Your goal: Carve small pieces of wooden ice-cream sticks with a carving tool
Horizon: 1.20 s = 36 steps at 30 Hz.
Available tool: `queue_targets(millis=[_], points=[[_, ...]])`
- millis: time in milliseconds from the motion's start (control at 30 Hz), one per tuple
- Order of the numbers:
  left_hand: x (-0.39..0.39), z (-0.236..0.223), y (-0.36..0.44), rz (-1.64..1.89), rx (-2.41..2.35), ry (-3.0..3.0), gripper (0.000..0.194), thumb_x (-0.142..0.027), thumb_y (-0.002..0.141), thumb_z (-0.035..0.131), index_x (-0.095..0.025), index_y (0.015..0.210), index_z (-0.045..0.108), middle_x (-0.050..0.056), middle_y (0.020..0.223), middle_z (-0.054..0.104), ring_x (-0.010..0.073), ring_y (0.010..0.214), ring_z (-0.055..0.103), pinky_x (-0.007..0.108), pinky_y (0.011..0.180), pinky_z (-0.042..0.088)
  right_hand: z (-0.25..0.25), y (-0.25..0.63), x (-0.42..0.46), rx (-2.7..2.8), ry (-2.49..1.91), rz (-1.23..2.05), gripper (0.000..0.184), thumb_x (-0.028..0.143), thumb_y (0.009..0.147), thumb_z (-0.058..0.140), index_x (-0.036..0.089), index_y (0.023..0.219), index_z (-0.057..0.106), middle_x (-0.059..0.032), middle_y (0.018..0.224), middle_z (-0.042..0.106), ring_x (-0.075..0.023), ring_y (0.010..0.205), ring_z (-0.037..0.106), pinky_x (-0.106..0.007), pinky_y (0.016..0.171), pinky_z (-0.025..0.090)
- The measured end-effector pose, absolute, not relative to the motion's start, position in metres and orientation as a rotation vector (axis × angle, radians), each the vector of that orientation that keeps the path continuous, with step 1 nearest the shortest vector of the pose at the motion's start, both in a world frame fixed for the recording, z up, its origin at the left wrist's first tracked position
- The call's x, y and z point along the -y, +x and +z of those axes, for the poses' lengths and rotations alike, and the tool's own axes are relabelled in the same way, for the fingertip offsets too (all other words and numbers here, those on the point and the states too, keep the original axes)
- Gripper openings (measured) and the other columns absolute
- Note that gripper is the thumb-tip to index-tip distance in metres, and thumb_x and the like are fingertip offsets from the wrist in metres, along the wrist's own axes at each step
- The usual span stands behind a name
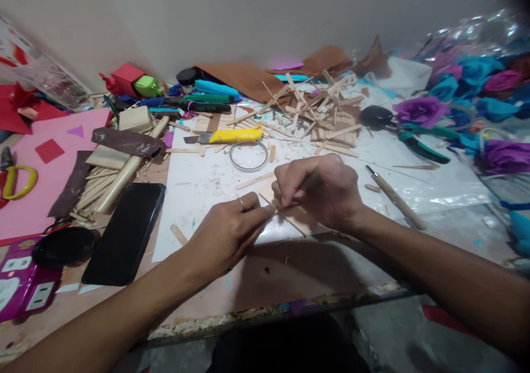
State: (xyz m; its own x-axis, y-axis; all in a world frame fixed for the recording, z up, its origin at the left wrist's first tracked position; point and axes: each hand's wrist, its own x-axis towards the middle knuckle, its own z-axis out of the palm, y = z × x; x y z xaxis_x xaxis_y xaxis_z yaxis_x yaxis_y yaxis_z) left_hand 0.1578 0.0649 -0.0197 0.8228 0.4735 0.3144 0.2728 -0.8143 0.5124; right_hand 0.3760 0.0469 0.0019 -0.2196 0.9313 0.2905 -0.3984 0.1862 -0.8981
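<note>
The left hand has its thumb and index finger pressed together on a thin wooden strip. The right hand has curled fingers just beside them; what these pinch, I cannot tell. Beyond the fingers lies a yellow cutter.

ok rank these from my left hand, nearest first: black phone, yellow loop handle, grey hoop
In the head view, from your left hand:
1. grey hoop, just beyond the hand on the white sheet
2. black phone, off to the left
3. yellow loop handle, at the far left
</note>
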Motion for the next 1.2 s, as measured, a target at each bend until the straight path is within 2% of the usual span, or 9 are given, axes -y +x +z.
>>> queue_targets(millis=[133,333,500,633,733,1200], points=[[-0.0641,-0.0195,0.1586,0.6,-0.558,2.545,0.028,-0.015,0.107,0.053,-0.019,0.132,0.066,0.01,0.11,0.068,0.0182,0.093,0.069,0.028,0.077,0.054,0.0027,0.3754,-0.0443,1.262,-0.597,1.35,0.06,0.065,0.096,0.06,0.015,0.066,0.074,-0.0009,0.055,0.052,-0.0131,0.054,0.04,-0.031,0.056,0.03],[-0.0635,-0.0192,0.1592,0.604,-0.576,2.547,0.027,-0.017,0.107,0.052,-0.021,0.13,0.067,0.008,0.105,0.068,0.0181,0.091,0.069,0.028,0.077,0.054,0.0067,0.3739,-0.0434,1.325,-0.547,1.339,0.055,0.059,0.097,0.062,0.015,0.067,0.072,-0.001,0.058,0.055,-0.0121,0.054,0.041,-0.03,0.056,0.035],[-0.065,-0.02,0.1585,0.593,-0.54,2.545,0.03,-0.014,0.107,0.053,-0.019,0.134,0.064,0.009,0.107,0.066,0.0172,0.091,0.067,0.027,0.074,0.051,0.0054,0.3736,-0.0445,1.229,-0.641,1.325,0.061,0.067,0.094,0.062,0.015,0.065,0.073,-0.001,0.055,0.051,-0.0131,0.054,0.04,-0.03,0.055,0.031],[-0.0651,-0.0197,0.1594,0.618,-0.539,2.577,0.028,-0.013,0.107,0.053,-0.018,0.132,0.065,0.004,0.096,0.06,0.0146,0.081,0.061,0.026,0.069,0.046,0.0044,0.3738,-0.0461,1.147,-0.66,1.353,0.068,0.076,0.092,0.06,0.016,0.063,0.073,0.002,0.052,0.041,-0.0126,0.052,0.036,-0.031,0.056,0.029],[-0.0648,-0.0189,0.1605,0.629,-0.54,2.602,0.026,-0.013,0.107,0.053,-0.016,0.128,0.067,0.002,0.091,0.056,0.0135,0.076,0.058,0.026,0.066,0.044,0.0031,0.3737,-0.0477,1.13,-0.664,1.376,0.071,0.079,0.093,0.056,0.016,0.063,0.074,0.0019,0.052,0.04,-0.0131,0.051,0.036,-0.032,0.056,0.03],[-0.0646,-0.0182,0.1601,0.594,-0.545,2.561,0.028,-0.014,0.107,0.053,-0.018,0.131,0.065,0.007,0.102,0.063,0.0167,0.087,0.063,0.027,0.073,0.049,0.0066,0.3708,-0.0458,1.127,-0.678,1.388,0.068,0.077,0.09,0.063,0.016,0.061,0.073,0.0018,0.051,0.04,-0.0127,0.052,0.034,-0.031,0.053,0.026]])
